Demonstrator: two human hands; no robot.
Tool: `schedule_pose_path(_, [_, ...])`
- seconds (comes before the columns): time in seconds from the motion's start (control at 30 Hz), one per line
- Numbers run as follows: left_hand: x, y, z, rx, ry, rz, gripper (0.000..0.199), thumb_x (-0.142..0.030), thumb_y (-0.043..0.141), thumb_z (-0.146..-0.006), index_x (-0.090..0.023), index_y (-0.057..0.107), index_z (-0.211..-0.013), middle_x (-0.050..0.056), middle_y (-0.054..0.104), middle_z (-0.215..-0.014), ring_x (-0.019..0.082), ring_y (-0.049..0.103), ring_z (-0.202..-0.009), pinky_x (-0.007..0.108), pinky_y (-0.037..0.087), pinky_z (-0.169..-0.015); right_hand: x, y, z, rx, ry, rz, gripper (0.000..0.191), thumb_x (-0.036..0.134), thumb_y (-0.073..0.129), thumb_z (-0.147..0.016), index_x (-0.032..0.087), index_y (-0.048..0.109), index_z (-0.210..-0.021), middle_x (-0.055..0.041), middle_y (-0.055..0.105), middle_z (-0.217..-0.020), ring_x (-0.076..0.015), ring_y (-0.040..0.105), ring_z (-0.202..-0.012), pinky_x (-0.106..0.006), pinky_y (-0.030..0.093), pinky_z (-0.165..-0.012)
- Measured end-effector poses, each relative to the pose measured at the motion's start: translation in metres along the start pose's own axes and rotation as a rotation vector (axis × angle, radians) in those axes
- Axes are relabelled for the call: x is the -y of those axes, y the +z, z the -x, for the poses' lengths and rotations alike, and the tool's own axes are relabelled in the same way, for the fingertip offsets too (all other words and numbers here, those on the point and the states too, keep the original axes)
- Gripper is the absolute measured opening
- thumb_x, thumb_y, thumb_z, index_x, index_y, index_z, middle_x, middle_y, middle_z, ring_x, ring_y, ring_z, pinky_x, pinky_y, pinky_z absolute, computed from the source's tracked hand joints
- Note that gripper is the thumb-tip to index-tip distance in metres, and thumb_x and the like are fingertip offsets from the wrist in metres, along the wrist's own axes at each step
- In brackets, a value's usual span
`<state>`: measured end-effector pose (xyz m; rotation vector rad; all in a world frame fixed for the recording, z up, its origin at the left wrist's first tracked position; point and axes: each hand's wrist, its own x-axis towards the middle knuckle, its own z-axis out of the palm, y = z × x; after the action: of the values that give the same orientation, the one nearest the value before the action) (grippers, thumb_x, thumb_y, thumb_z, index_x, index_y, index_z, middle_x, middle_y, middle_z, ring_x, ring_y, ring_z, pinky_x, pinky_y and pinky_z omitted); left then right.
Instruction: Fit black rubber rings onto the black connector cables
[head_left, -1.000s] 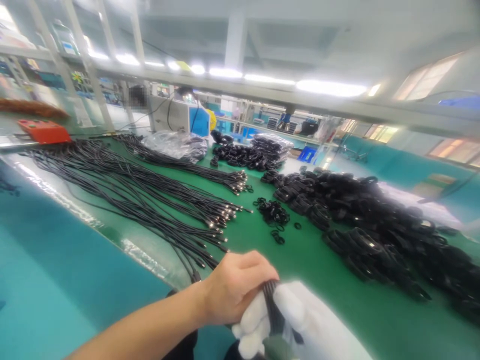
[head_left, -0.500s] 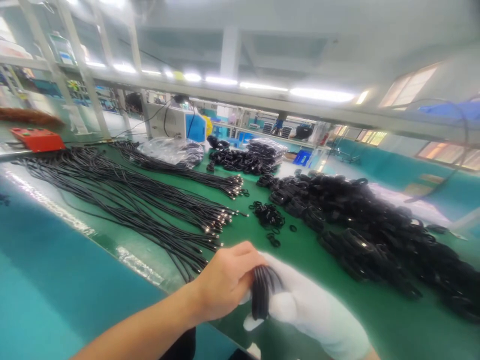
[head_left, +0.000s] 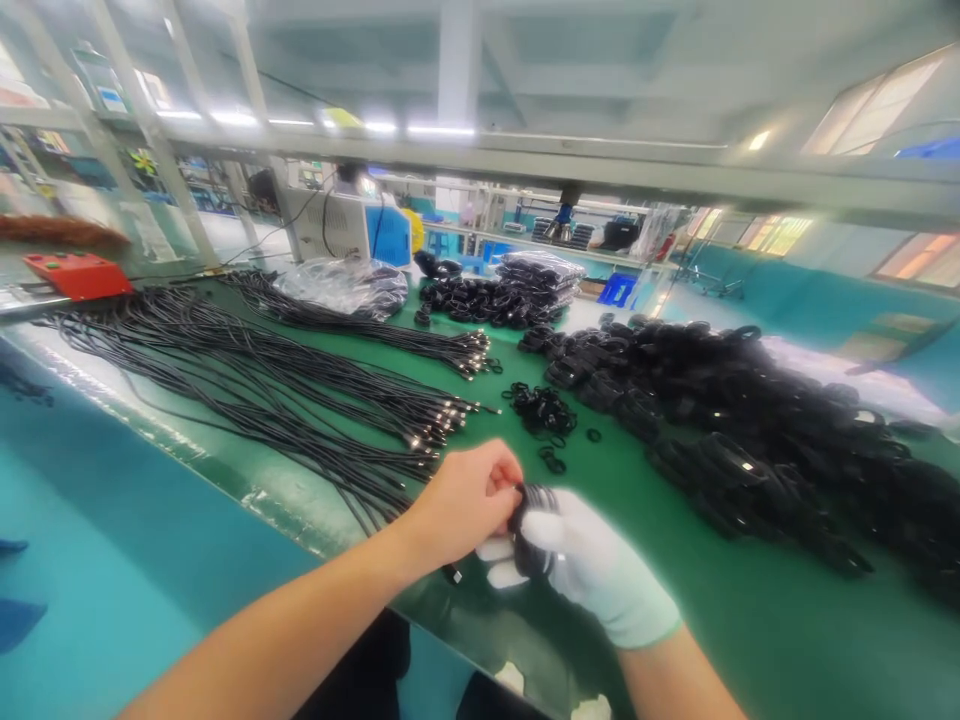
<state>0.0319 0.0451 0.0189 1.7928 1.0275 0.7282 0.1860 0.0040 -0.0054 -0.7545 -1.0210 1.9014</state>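
A small coil of black cable (head_left: 531,560) is gripped in my right hand (head_left: 592,560), which wears a white glove, with the thumb over the near side and fingertips showing to its left. My bare left hand (head_left: 466,505) is closed, its fingertips pinched at the coil's upper left edge. A metal-tipped plug (head_left: 454,574) pokes out below my left wrist. Beyond my hands lies a small heap of black rings (head_left: 544,410). Long black cables (head_left: 262,360) stretch out to the left, their metal plugs (head_left: 442,420) pointing toward the rings.
A large pile of coiled black cables (head_left: 720,420) covers the right side of the green table mat (head_left: 600,490). Behind are more coils (head_left: 480,300), a clear plastic bag (head_left: 330,285) and a white-and-blue machine (head_left: 345,228). A red control box (head_left: 79,276) sits far left.
The cable coil has turned in my gloved hand, and that thumb now lies across it. My left hand has risen slightly, its fingers now pinching the coil's edge. The camera view has shifted.
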Motion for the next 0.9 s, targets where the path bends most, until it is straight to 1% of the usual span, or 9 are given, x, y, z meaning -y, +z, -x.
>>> schedule_pose_path(0.07, [0.0, 0.003, -0.001, -0.01, -0.021, -0.004, 0.006, -0.016, 0.052, -0.074, -0.019, 0.054, -0.079, -0.004, 0.059, -0.061, 0.01, 0.056, -0.052, 0.018, 0.042, -0.047, -0.003, -0.002, -0.001, 0.002, -0.016, 0.017, 0.037, 0.031, 0.069, -0.074, 0.009, 0.064, -0.103, -0.0128, 0.067, -0.085, -0.0218, 0.066, -0.079, -0.038, 0.056, -0.068])
schedule_pose_path(0.17, [-0.001, 0.002, -0.002, -0.057, -0.011, -0.112, 0.004, -0.015, 0.053, -0.071, -0.018, 0.056, -0.071, -0.004, 0.059, -0.06, 0.01, 0.054, -0.053, 0.018, 0.039, -0.046, -0.005, -0.003, -0.001, 0.0, -0.023, 0.027, 0.036, 0.029, 0.068, -0.076, 0.008, 0.064, -0.105, -0.0129, 0.067, -0.086, -0.0214, 0.066, -0.079, -0.036, 0.056, -0.068])
schedule_pose_path(0.3, [-0.001, -0.001, 0.0, -0.027, -0.048, -0.122, 0.004, -0.015, 0.053, -0.07, -0.018, 0.054, -0.067, -0.003, 0.06, -0.06, 0.01, 0.055, -0.053, 0.017, 0.038, -0.044, -0.005, 0.0, 0.0, -0.005, 0.007, 0.018, 0.034, 0.027, 0.066, -0.077, 0.007, 0.064, -0.105, -0.0122, 0.067, -0.084, -0.0189, 0.065, -0.074, -0.035, 0.055, -0.068])
schedule_pose_path(0.47, [0.009, 0.002, 0.001, 0.007, -0.128, -0.059, 0.013, -0.014, 0.054, -0.07, -0.018, 0.055, -0.082, -0.004, 0.06, -0.061, 0.01, 0.056, -0.049, 0.018, 0.04, -0.043, -0.004, 0.009, 0.0, 0.023, -0.008, 0.064, 0.032, 0.031, 0.067, -0.076, 0.005, 0.065, -0.096, -0.0099, 0.066, -0.074, -0.0164, 0.064, -0.063, -0.032, 0.053, -0.064])
schedule_pose_path(0.6, [0.015, 0.008, -0.001, 0.007, -0.179, -0.06, 0.01, -0.018, 0.057, -0.069, -0.018, 0.053, -0.078, -0.004, 0.058, -0.06, 0.01, 0.054, -0.048, 0.018, 0.038, -0.041, -0.004, 0.012, -0.001, 0.017, 0.01, 0.126, 0.027, 0.031, 0.068, -0.074, 0.008, 0.064, -0.086, -0.005, 0.063, -0.066, -0.0131, 0.062, -0.055, -0.025, 0.052, -0.055])
schedule_pose_path(0.67, [0.013, 0.009, -0.002, -0.022, -0.16, -0.122, 0.008, -0.018, 0.058, -0.068, -0.019, 0.053, -0.075, -0.004, 0.057, -0.06, 0.011, 0.053, -0.051, 0.019, 0.037, -0.044, -0.007, 0.011, -0.002, -0.014, -0.005, 0.167, 0.024, 0.031, 0.068, -0.074, 0.008, 0.063, -0.077, -0.0032, 0.061, -0.059, -0.01, 0.058, -0.048, -0.02, 0.048, -0.048])
schedule_pose_path(0.73, [0.01, 0.006, -0.001, -0.038, -0.107, -0.202, 0.008, -0.018, 0.058, -0.068, -0.019, 0.056, -0.076, -0.004, 0.059, -0.063, 0.011, 0.052, -0.055, 0.019, 0.036, -0.047, -0.011, 0.01, -0.003, -0.057, -0.014, 0.132, 0.022, 0.029, 0.069, -0.072, 0.008, 0.062, -0.074, -0.0031, 0.06, -0.059, -0.0088, 0.055, -0.046, -0.018, 0.045, -0.043])
schedule_pose_path(0.8, [0.007, -0.001, 0.0, -0.007, -0.056, -0.235, 0.012, -0.019, 0.06, -0.068, -0.019, 0.06, -0.08, -0.003, 0.06, -0.067, 0.011, 0.052, -0.058, 0.019, 0.035, -0.049, -0.016, 0.009, -0.004, -0.081, 0.006, 0.035, 0.023, 0.027, 0.071, -0.069, 0.009, 0.061, -0.078, -0.0042, 0.062, -0.067, -0.0112, 0.058, -0.051, -0.021, 0.049, -0.044])
schedule_pose_path(0.9, [0.01, -0.018, -0.006, 0.047, -0.023, -0.241, 0.018, -0.027, 0.063, -0.07, -0.02, 0.063, -0.086, -0.003, 0.059, -0.067, 0.012, 0.052, -0.06, 0.02, 0.037, -0.051, -0.019, 0.006, -0.003, -0.1, 0.042, -0.101, 0.027, 0.027, 0.072, -0.069, 0.011, 0.06, -0.087, -0.0045, 0.062, -0.072, -0.019, 0.065, -0.065, -0.034, 0.056, -0.056])
